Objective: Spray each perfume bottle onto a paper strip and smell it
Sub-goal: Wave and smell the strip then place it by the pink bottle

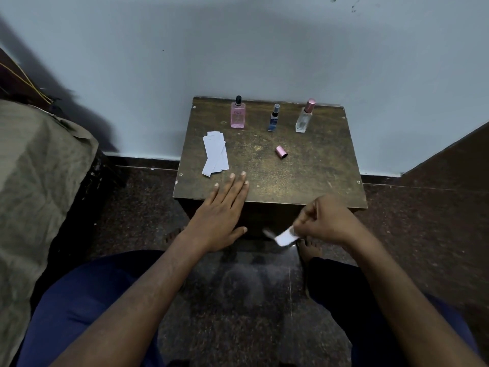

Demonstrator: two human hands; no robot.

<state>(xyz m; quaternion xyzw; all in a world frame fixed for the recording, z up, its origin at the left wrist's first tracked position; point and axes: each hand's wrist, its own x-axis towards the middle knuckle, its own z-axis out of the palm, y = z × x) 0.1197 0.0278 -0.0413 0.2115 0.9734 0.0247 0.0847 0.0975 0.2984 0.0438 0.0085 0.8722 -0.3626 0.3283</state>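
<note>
Now: left hand flat, fingers spread, on table edge near strips; right hand pinching blurred strip off front edge; three bottles upright at back, cap lying loose.

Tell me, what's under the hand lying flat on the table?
Under the left hand only the brown table shows. Its palm hides anything beneath. The paper strips lie just beyond its fingertips, not under them.

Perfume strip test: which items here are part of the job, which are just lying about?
Job: pink bottle, blue bottle, clear bottle, loose pink cap, strip pile, strip in right hand.
Lying about: cloth-covered furniture, yellow cord.
</note>
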